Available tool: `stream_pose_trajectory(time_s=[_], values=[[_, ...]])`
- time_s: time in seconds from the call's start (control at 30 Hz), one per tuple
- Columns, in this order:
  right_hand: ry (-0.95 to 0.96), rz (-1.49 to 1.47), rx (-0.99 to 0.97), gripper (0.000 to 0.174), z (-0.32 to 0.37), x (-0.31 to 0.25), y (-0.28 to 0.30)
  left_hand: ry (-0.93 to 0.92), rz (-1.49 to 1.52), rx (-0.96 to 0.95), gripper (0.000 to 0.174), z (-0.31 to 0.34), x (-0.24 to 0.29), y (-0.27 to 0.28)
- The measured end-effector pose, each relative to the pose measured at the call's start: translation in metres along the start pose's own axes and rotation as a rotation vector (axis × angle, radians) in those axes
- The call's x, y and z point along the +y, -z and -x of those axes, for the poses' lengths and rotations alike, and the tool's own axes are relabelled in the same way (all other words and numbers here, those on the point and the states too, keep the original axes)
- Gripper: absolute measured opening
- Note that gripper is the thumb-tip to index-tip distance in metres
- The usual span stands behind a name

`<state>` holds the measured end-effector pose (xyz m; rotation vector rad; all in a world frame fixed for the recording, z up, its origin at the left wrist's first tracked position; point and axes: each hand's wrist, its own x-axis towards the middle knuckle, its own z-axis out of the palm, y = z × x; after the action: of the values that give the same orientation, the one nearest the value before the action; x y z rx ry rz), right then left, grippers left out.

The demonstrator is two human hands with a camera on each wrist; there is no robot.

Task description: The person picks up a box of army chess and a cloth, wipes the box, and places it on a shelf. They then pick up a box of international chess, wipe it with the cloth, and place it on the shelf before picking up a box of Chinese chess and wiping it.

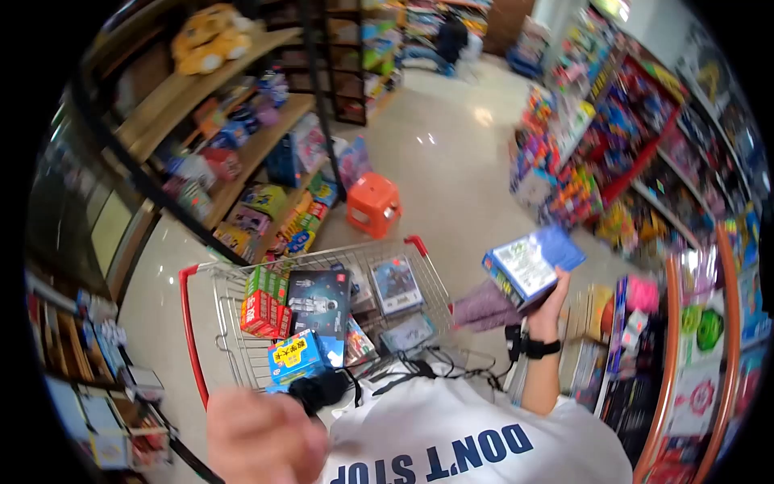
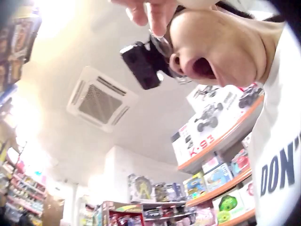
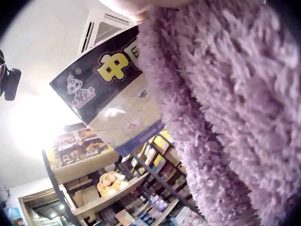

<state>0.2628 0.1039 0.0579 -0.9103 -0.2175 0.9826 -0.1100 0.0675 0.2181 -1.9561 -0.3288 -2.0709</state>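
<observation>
My right hand (image 1: 550, 310) grips a flat blue box (image 1: 524, 262) at its lower edge, out to the right of the cart. In the right wrist view that box (image 3: 113, 70) shows a dark cover with yellow lettering and a small panda drawing. A purple fluffy plush piece (image 1: 488, 306) hangs beside the box at the same hand; its pile (image 3: 225, 108) fills much of the right wrist view. Raised close to the head camera, my left hand (image 1: 266, 436) is blurred. Its fingers (image 2: 157, 19) are bent near the glasses in the left wrist view, with nothing visible in them.
A wire shopping cart (image 1: 222, 323) with red corners stands in front, holding an astronaut box (image 1: 318, 302), a red box (image 1: 264, 319), a blue box (image 1: 298, 359) and others. An orange stool (image 1: 373, 206) stands beyond it. Shelves line both sides; someone (image 1: 451, 44) crouches far back.
</observation>
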Motion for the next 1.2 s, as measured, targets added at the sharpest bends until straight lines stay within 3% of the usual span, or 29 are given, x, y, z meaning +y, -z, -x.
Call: stream_pose_trajectory(time_s=[0.1, 0.23, 0.3, 0.4, 0.5, 0.53, 0.77, 0.9, 1.03, 1.1, 1.17, 1.2], values=[[0.188, 0.036, 0.182, 0.048, 0.017, -0.025, 0.020, 0.492, -0.049, -0.195, 0.014, 0.040, -0.016, -0.018], [0.412, 0.116, 0.445, 0.041, 0.037, -0.047, 0.065, 1.054, 0.023, -0.238, 0.031, 0.122, -0.018, -0.006], [0.491, 0.104, 0.574, 0.039, 0.041, -0.047, 0.103, 1.234, -0.106, -0.455, 0.031, 0.148, -0.018, 0.002], [0.536, 0.108, 0.759, 0.036, 0.063, -0.053, 0.143, 1.337, -0.059, -0.640, 0.031, 0.182, -0.016, 0.011], [0.577, 0.131, 0.866, 0.036, 0.086, -0.057, 0.180, 1.298, -0.013, -0.890, 0.031, 0.193, -0.020, 0.002], [0.590, 0.109, 0.900, 0.034, 0.092, -0.060, 0.184, 1.175, -0.012, -0.982, 0.031, 0.195, -0.024, -0.002], [0.693, 0.297, 1.085, 0.034, 0.111, -0.084, 0.189, 1.124, 0.121, -1.114, 0.031, 0.200, -0.022, -0.053], [0.754, 0.350, 0.892, 0.033, 0.101, -0.081, 0.176, 1.138, 0.207, -1.076, 0.025, 0.199, -0.015, -0.077], [0.623, 0.281, 0.664, 0.036, 0.078, -0.061, 0.134, 1.133, 0.214, -0.971, 0.022, 0.185, -0.015, -0.098], [0.487, 0.371, 0.256, 0.033, 0.074, -0.061, 0.097, 1.242, 0.229, -0.917, 0.027, 0.162, -0.012, -0.109], [0.475, 0.433, 0.079, 0.031, 0.067, -0.053, 0.042, 1.327, 0.334, -0.786, 0.034, 0.152, -0.013, -0.111], [0.372, 0.471, -0.126, 0.030, 0.061, -0.049, 0.032, 1.373, 0.398, -0.754, 0.042, 0.150, -0.013, -0.109]])
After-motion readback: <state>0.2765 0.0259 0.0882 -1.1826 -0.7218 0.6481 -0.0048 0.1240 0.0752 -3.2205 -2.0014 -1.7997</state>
